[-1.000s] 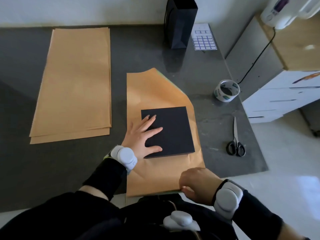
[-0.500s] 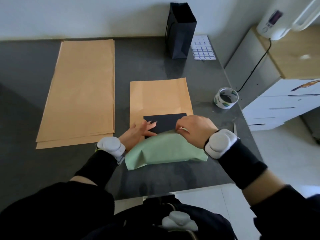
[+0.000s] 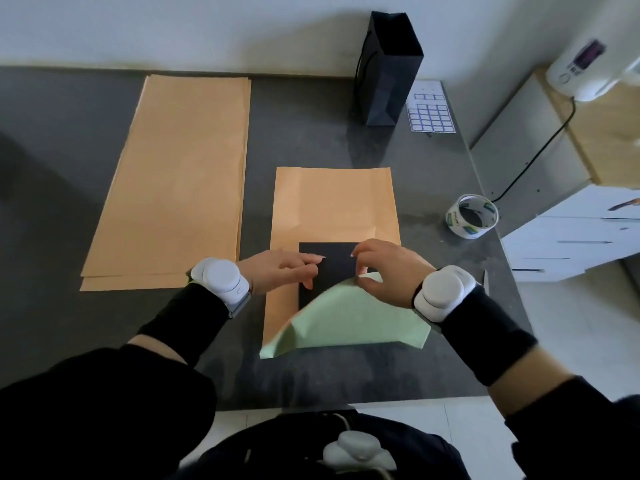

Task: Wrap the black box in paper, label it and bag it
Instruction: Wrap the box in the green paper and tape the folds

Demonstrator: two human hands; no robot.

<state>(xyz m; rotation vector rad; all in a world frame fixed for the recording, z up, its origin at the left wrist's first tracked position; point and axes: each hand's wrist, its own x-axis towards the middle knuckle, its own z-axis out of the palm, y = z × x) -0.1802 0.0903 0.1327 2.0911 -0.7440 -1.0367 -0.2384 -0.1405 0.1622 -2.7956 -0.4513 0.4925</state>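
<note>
- The step in hand is the first fold of the wrap. The black box (image 3: 332, 261) lies in the lower centre of the frame on the paper sheet (image 3: 332, 202), which is orange on top and pale green underneath.
- The right hand (image 3: 388, 271) pinches the near edge of that sheet between thumb and fingertips and holds it lifted over the box's near side. The green flap (image 3: 346, 323) tents up and hides the lower part of the box.
- The left hand (image 3: 280, 271) lies with fingers straight and flat on the box's left part, pressing it down (a steadying job, by the look of it) and gripping nothing.
- Next, I judge, the flap must be drawn taut across the lid and creased at the box's near edge without dragging the box off square. The left hand would have to give way as the paper comes over.
- Sealing calls for the tape roll (image 3: 472, 216) at the right of the frame. The label sheet (image 3: 431, 112) and black bag (image 3: 389, 71) are at the top, well apart from the work and untouched.
</note>
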